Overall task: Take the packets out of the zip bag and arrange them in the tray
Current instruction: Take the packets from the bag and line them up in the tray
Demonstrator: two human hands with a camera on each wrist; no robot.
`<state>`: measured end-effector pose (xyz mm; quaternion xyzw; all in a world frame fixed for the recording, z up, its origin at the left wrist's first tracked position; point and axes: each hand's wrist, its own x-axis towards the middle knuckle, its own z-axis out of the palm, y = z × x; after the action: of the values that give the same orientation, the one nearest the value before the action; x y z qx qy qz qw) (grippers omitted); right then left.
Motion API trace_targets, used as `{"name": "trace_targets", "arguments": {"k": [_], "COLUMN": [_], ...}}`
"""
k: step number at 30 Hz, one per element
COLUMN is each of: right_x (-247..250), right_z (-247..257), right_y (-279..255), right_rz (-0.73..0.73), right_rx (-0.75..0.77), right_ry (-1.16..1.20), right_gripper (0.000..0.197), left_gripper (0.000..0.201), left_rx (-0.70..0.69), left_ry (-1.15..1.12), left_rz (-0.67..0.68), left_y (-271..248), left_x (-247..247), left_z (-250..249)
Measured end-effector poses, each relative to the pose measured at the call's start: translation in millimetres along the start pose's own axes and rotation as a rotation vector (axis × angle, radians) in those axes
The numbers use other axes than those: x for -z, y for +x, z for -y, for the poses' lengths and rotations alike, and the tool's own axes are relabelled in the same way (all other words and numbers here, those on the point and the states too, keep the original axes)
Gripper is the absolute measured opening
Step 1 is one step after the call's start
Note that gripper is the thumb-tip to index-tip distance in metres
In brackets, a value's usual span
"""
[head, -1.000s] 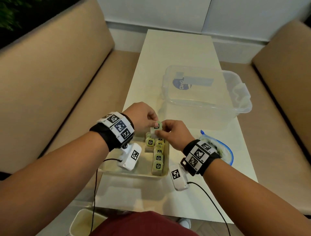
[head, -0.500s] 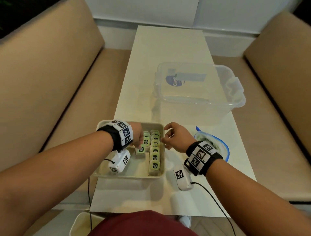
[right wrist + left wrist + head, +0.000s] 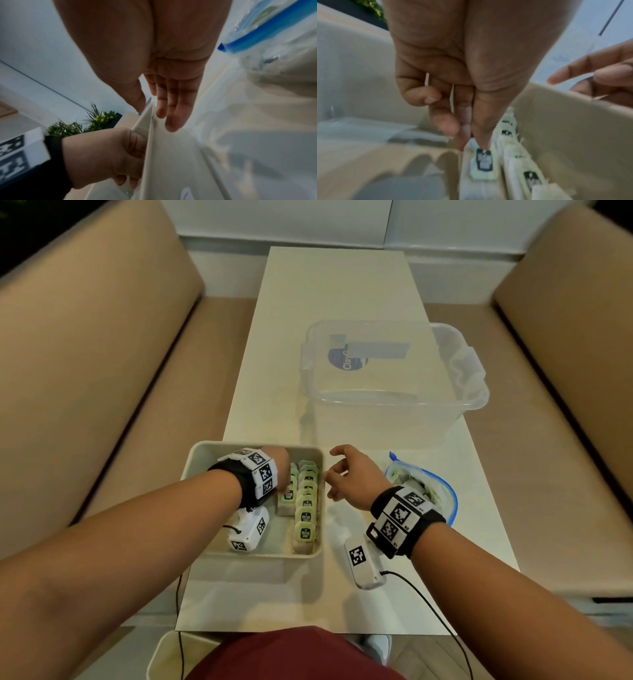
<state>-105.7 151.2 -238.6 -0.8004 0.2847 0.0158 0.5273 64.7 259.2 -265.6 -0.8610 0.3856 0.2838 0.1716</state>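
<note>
Pinching the top of a packet (image 3: 483, 164) between thumb and fingertips, left hand (image 3: 279, 470) down inside the tray (image 3: 202, 460), at about 10 o'clock from the tray's middle. Gripped by the upper edge, probably so the packet can slide down on end beside its neighbours without knocking them over. Packet upright, long axis close to vertical, printed label facing back toward the body at 6 o'clock, top edge pointing up into the fingers. Seated at the near end of a short second row (image 3: 289, 491), just left of the full row (image 3: 306, 508) that hugs the tray's right wall. Both rows running from 12 to 6 o'clock, packets standing one behind another with labels all facing the same way, likely to pack tightly and keep them readable.

Right hand (image 3: 349, 474) empty, fingers loosely spread and relaxed, hovering just outside the tray's right rim at 3 o'clock, fingertips near the wall; contact with the rim unclear. Held close to the zip bag (image 3: 442, 498), which lies mouth open at 3 o'clock from the tray, so the next reach stays short. More packets seemingly left inside the bag, count not readable. Clear plastic tub (image 3: 455, 402) sitting at 1 o'clock on the table (image 3: 339, 289), well apart.
</note>
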Motion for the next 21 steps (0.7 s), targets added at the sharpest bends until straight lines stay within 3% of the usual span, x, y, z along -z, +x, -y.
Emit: {"name": "trace_targets", "arguments": {"k": [5,8,11,14,16,18,21], "right_x": [50,90,120,134,137,138,135], "right_z": [-19,-42,-64,-82,-94,-103,-111], "right_y": [-16,-29,-41,-48,-49,-51,-54], "right_rz": [-0.099,-0.182,-0.220,-0.174,-0.114,-0.097,-0.091], "right_rx": [0.021,0.038,0.037,0.004,0.004,-0.001,0.016], "right_ry": [-0.008,-0.125,-0.278,-0.415,-0.519,-0.586,-0.634], "right_gripper": [0.023,0.014,0.016,0.013,0.010,0.009,0.014], "left_gripper": [0.018,0.018,0.020,0.021,0.019,0.016,0.033], "left_rx": [-0.011,-0.144,-0.339,-0.411,-0.346,-0.185,-0.012], "left_ry": [-0.086,-0.252,-0.336,-0.318,-0.249,-0.198,-0.220], "left_rz": [-0.192,-0.318,-0.289,-0.210,-0.165,-0.154,-0.167], "left_y": [-54,-79,-88,-73,-57,-41,-24], "left_x": [47,70,76,63,51,38,20], "left_z": [-24,-64,-119,-175,-202,-213,-216]}}
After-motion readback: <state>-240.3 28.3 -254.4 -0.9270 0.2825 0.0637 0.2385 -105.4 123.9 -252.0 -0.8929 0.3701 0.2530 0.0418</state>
